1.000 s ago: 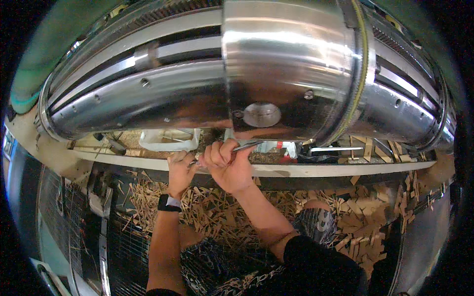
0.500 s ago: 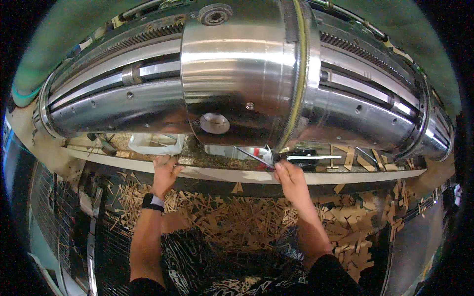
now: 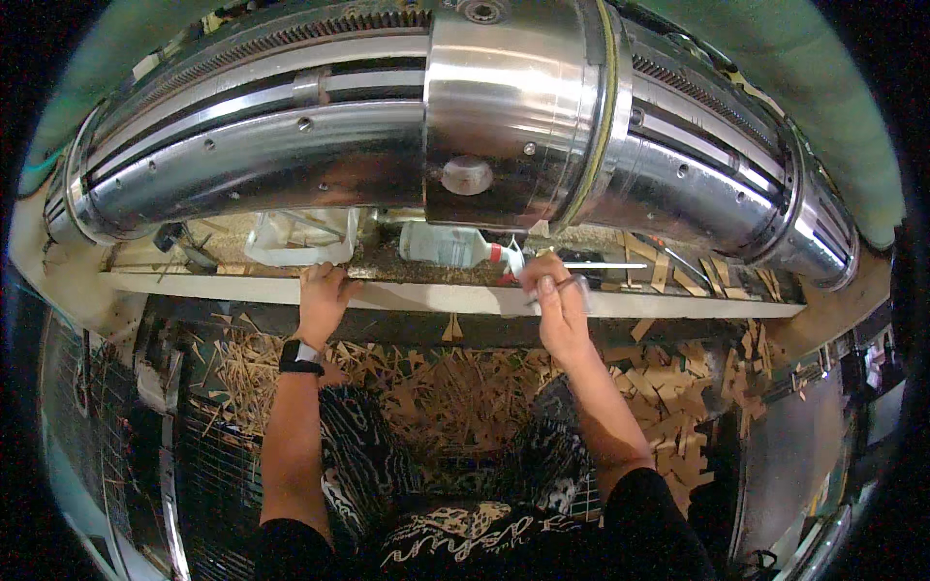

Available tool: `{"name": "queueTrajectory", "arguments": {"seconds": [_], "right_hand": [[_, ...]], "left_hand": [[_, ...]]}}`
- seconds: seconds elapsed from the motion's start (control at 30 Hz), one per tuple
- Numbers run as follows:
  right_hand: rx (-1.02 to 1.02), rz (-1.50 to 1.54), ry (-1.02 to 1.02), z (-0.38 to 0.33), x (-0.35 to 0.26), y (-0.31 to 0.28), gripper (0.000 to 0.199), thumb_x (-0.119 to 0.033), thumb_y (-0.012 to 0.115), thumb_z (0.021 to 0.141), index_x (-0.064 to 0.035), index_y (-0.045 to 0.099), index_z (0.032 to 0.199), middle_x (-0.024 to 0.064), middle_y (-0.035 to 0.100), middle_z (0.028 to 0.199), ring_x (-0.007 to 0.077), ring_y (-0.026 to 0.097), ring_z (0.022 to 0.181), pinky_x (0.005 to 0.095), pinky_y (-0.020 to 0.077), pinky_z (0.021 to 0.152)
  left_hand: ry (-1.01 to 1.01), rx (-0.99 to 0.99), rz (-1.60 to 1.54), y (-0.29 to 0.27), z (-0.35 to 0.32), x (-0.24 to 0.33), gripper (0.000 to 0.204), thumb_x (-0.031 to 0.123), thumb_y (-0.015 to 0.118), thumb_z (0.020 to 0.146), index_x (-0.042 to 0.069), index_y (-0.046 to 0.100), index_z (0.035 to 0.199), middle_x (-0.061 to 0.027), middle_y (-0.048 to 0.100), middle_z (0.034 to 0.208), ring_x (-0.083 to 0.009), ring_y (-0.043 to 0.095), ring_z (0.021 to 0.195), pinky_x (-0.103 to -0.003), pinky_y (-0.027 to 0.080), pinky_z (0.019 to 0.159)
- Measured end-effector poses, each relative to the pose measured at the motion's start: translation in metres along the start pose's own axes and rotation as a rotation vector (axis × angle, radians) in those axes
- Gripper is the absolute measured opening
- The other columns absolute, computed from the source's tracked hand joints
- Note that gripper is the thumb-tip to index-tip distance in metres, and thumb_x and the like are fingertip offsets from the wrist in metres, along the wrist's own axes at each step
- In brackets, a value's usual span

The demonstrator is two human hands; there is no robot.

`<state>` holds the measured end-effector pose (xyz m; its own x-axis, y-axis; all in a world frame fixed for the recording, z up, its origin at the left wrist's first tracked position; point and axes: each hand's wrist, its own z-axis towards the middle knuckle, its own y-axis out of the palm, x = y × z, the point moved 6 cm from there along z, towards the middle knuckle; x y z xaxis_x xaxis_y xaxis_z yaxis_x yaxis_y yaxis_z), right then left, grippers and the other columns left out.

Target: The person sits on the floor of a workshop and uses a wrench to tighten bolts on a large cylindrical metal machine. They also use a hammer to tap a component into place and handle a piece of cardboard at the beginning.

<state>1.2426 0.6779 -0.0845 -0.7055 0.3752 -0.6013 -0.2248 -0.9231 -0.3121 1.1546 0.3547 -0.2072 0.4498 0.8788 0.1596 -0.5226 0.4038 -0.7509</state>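
Wrench (image 3: 567,284), thin and metal, sits pinched in the right hand (image 3: 554,302) just above the pale ledge (image 3: 678,306), right of its middle, under the big steel drum (image 3: 518,107). A second ago both hands met at the ledge's middle on the tool; now they are apart, so the two-handed effort looks finished. Left hand (image 3: 322,295) lies curled over the ledge's front edge, holding nothing. A clear plastic bottle (image 3: 450,244) lies behind the ledge, close to the right hand. Wood scraps (image 3: 455,387) litter the floor below.
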Motion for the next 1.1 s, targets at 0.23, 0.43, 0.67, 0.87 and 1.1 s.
{"name": "queueTrajectory", "arguments": {"seconds": [0.23, 0.43, 0.67, 0.87, 1.1], "right_hand": [[-0.068, -0.201, 0.058, 0.014, -0.022, 0.026, 0.008, -0.005, 0.055, 0.088, -0.002, 0.054, 0.095, 0.014, 0.059, 0.071, 0.0264, 0.062, 0.061, 0.0341, 0.0486, 0.057], [0.037, -0.131, -0.052, 0.028, -0.029, 0.045, 0.008, 0.0, 0.056, 0.085, -0.0019, 0.052, 0.092, 0.0125, 0.058, 0.068, 0.0247, 0.062, 0.06, 0.0321, 0.0486, 0.055], [-0.005, -0.399, -0.018, 0.037, -0.032, 0.058, 0.015, -0.003, 0.061, 0.079, -0.0069, 0.054, 0.092, 0.0122, 0.062, 0.075, 0.0301, 0.063, 0.065, 0.0358, 0.0493, 0.054], [-0.029, -0.289, -0.099, 0.038, -0.024, 0.059, 0.025, -0.018, 0.06, 0.073, -0.0093, 0.057, 0.097, 0.0116, 0.064, 0.081, 0.031, 0.063, 0.07, 0.0381, 0.0492, 0.058], [0.0, -0.425, -0.182, 0.034, -0.03, 0.063, 0.036, -0.006, 0.065, 0.064, -0.0075, 0.059, 0.1, 0.011, 0.062, 0.089, 0.0329, 0.061, 0.075, 0.0386, 0.05, 0.063]], "left_hand": [[-0.042, -0.137, -0.02, -0.004, 0.001, -0.005, 0.031, 0.032, 0.062, 0.083, 0.002, 0.061, 0.092, -0.0151, 0.058, 0.092, -0.0347, 0.051, 0.093, -0.045, 0.036, 0.088], [-0.091, -0.28, -0.054, -0.003, 0.005, -0.012, 0.033, 0.032, 0.06, 0.084, 0.002, 0.06, 0.096, -0.0156, 0.058, 0.096, -0.0365, 0.051, 0.096, -0.048, 0.037, 0.088], [0.009, 0.036, -0.337, -0.089, 0.031, 0.095, 0.037, 0.021, 0.068, 0.077, 0.004, 0.056, 0.108, -0.0173, 0.054, 0.112, -0.0366, 0.051, 0.101, -0.045, 0.044, 0.084], [0.644, 0.124, -0.396, -0.16, 0.081, 0.224, 0.037, 0.028, 0.07, 0.07, 0.003, 0.059, 0.094, -0.0087, 0.054, 0.097, -0.0258, 0.053, 0.093, -0.036, 0.047, 0.074], [0.13, -0.055, -0.762, -0.14, 0.097, 0.201, 0.01, 0.008, 0.051, 0.087, 0.002, 0.055, 0.092, -0.0104, 0.056, 0.094, -0.0262, 0.059, 0.085, -0.036, 0.05, 0.072]]}}
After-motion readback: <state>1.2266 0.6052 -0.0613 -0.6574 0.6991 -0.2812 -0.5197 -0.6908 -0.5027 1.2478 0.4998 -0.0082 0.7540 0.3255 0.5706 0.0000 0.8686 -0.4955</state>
